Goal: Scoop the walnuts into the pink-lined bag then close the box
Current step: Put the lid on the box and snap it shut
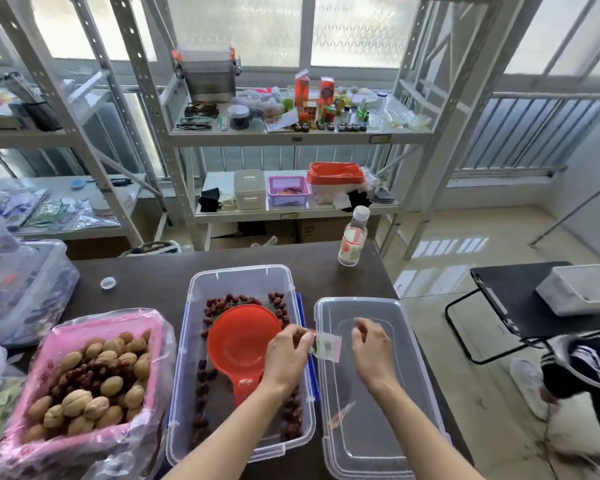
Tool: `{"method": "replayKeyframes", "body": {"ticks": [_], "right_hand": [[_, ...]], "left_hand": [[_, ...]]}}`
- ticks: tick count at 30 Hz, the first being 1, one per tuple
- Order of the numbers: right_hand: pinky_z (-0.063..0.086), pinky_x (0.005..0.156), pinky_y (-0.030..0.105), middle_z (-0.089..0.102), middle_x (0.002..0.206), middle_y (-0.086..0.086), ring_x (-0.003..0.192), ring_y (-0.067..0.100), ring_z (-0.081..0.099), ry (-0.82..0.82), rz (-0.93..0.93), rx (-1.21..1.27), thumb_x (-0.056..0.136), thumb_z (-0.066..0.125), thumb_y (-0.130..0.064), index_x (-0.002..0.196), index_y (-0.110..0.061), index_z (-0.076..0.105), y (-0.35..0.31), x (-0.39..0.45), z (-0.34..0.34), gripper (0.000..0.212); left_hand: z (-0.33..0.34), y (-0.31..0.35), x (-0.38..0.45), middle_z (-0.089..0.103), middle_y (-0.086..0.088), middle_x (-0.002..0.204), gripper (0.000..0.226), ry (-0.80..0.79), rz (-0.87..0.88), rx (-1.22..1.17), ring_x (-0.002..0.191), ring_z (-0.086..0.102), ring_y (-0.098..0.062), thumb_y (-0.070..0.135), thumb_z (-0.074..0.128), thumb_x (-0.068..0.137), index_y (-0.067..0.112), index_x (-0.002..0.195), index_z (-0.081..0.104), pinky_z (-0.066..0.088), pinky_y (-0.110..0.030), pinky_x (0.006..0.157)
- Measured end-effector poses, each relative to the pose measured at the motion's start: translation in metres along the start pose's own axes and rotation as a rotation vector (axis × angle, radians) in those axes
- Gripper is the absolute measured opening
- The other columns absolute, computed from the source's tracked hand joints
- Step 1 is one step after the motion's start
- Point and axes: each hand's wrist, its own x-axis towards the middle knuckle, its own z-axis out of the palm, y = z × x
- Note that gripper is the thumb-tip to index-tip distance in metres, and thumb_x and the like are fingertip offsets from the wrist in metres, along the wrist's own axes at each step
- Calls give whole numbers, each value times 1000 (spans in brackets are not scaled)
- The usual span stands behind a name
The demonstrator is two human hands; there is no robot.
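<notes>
Forearms reaching up from the bottom edge, both hands out over the counter [146, 271]. Left hand [288, 351] above the right rim of the clear box [201, 341], fingers curled and pinching a small clear packet [326, 346] at its left end. Right hand [371, 344] just beside, hovering over the clear lid [378, 410], fingers loosely curled toward the packet's right end; cannot tell whether touching it or a hair apart. Directly left of the left hand, in the box: red scoop [239, 341] lying bowl up among scattered red dates [219, 303], handle pointing back toward the body, so long axis running near to far, handle end closest to the left wrist. Further left again, well apart from both hands: pink-lined bag [84, 375], heaped with walnuts [77, 403] and a band of dates. No walnuts visible in the box, so scooping looks finished and closing looks like the step left. Lid flat on the counter just right of the box, long axis parallel to it, directly under the right hand, so right hand nearer for the lift. Leftward swing short and open; only the scoop and the packet in the way. Water bottle [353, 237] well beyond the hands, clear of that path.
</notes>
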Motion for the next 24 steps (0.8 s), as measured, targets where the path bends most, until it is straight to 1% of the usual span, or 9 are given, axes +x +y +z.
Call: {"method": "replayKeyframes", "body": {"ticks": [4,6,9,11,13,15,17,19,24], "right_hand": [[44,96,36,60,122,15,113,31,57,13,124,-71,97,44,-17,122,-8,60,54,23,-23,31],[44,96,38,59,125,16,116,33,56,-6,179,-124,96,44,-19,117,-10,60,77,32,-31,29],[39,104,37,48,143,14,128,30,49,-60,249,-198,97,42,-27,141,-9,45,106,43,-42,47],[33,109,36,38,151,12,138,28,38,-101,266,-247,99,38,-30,148,-9,34,122,49,-47,53],[26,114,36,27,158,10,145,24,26,-155,292,-273,99,35,-33,152,-10,24,135,54,-51,59],[22,116,37,18,161,9,148,23,20,-201,335,-284,99,34,-36,154,-8,16,145,58,-52,64],[21,117,36,14,162,11,148,25,18,-230,384,-288,99,35,-37,153,-2,11,151,60,-52,68],[23,116,36,18,160,15,147,27,22,-254,424,-292,99,37,-38,151,2,14,155,60,-50,70],[35,109,37,37,148,19,134,34,42,-306,506,-289,97,41,-38,141,4,37,157,59,-42,61]], "left_hand": [[45,18,3,68,-8,105,24,-93,-31,32,93,60,-18,21,50,96,9,110,65,45,-27,87],[66,25,5,63,-12,109,24,-170,-92,25,103,58,-25,20,46,96,6,110,60,42,-33,94],[96,20,17,56,-21,106,20,-251,-187,75,109,53,-38,20,45,93,2,95,53,40,-44,96],[112,8,26,52,-20,120,33,-270,-271,130,116,49,-36,25,47,92,-2,109,52,39,-41,100],[125,1,30,45,-19,136,45,-244,-342,171,125,45,-35,30,46,91,2,126,46,37,-42,107],[132,-1,32,30,-20,152,58,-210,-445,209,137,36,-38,30,44,92,4,143,33,30,-43,115],[136,-3,37,20,-23,157,66,-173,-571,249,142,27,-40,26,43,94,-1,150,20,25,-42,118],[141,-11,43,22,-25,156,67,-166,-652,304,142,25,-40,24,42,94,-6,149,16,24,-41,118],[159,-42,66,34,-25,149,63,-211,-726,315,136,36,-41,24,45,91,-4,145,30,31,-44,115]]}}
